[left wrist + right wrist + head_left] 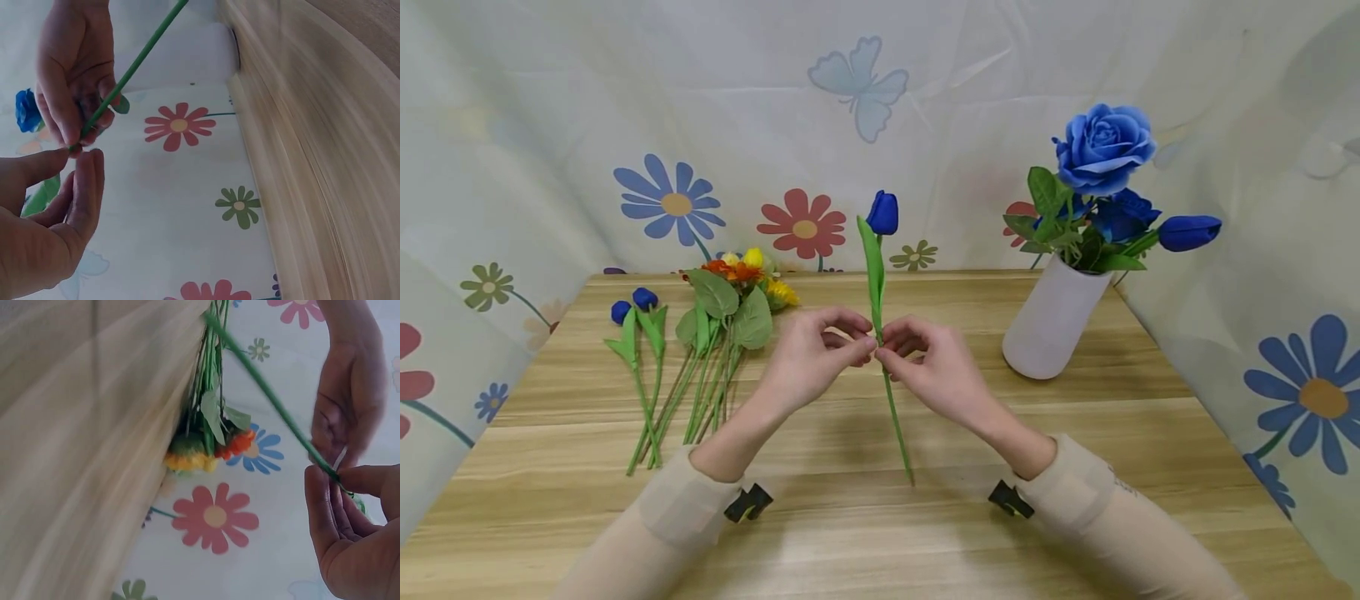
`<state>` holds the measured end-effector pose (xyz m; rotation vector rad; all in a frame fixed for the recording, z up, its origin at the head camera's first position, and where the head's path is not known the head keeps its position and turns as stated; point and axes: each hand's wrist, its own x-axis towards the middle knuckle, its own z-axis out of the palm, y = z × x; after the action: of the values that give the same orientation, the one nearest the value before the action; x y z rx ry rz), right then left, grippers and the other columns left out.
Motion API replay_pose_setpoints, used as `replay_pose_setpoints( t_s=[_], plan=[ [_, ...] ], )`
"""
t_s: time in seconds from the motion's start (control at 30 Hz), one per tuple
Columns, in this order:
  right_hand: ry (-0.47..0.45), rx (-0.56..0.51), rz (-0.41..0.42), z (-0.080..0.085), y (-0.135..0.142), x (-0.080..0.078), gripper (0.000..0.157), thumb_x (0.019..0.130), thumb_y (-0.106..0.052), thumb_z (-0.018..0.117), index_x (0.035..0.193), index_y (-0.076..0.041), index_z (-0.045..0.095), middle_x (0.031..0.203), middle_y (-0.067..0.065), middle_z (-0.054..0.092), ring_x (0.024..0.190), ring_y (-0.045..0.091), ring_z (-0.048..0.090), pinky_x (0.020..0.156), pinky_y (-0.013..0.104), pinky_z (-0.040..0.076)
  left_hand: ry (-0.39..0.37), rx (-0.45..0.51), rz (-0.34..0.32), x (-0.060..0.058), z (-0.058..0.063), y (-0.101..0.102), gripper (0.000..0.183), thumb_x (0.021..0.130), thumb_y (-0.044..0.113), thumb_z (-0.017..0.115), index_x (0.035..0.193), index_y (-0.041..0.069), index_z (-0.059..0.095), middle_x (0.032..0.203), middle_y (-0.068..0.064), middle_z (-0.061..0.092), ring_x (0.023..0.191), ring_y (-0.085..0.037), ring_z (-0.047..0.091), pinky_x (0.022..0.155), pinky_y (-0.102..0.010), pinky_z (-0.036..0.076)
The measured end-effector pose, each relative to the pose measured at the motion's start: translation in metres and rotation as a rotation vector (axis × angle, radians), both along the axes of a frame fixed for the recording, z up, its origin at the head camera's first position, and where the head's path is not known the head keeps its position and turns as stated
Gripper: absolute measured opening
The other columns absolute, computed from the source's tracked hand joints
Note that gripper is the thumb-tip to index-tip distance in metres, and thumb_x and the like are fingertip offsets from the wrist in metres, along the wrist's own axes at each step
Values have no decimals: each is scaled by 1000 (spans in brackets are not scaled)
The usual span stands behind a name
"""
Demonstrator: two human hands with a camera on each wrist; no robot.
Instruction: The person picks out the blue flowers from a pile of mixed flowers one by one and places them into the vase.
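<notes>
A blue artificial tulip (pixel 883 214) stands nearly upright above the middle of the table, its green stem (pixel 898 425) slanting down toward me. My left hand (pixel 808 354) pinches it by thumb and fingertips where the leaf (pixel 874 271) meets the stem. From the other side, my right hand (pixel 942 367) pinches the stem at about the same height. The fingertips of both hands nearly meet there, as the left wrist view also shows. The exact contact of the left fingertips is partly hidden by the leaf and stem.
At right, a white vase (pixel 1052 325) holds blue roses (pixel 1105 150) and another blue tulip (pixel 1189 233). Two blue tulips (pixel 644 299) lie on the wooden table (pixel 850 533) at left, beside a bunch of orange and yellow flowers (pixel 741 271). A flower-printed cloth (pixel 955 125) hangs behind.
</notes>
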<state>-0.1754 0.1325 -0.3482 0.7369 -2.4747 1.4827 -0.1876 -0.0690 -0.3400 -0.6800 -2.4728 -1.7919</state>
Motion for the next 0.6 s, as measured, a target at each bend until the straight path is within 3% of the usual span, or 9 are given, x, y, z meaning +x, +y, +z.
replay_pose_setpoints(
  t_s=[0.23,0.47,0.6],
  plan=[
    [152,67,-76,13,20,1,13,96,-6,74,108,-3,72,92,4,71,85,16,69,68,32,59,73,-140,54,-5,-5,-17,21,97,19,74,112,4,72,102,-6,72,87,-22,69,72,-36,58],
    [405,82,-113,26,45,-4,15,91,4,75,105,1,72,92,8,71,83,18,68,65,38,60,10,-215,101,-6,-5,-40,24,98,23,73,117,8,71,109,-5,70,97,-24,66,78,-39,55],
    [499,112,-144,35,60,-5,17,89,8,75,105,4,71,93,11,71,83,18,68,67,41,60,5,-262,102,-9,-10,-51,21,99,22,72,116,8,71,108,-5,70,98,-24,65,79,-39,55]
  ],
)
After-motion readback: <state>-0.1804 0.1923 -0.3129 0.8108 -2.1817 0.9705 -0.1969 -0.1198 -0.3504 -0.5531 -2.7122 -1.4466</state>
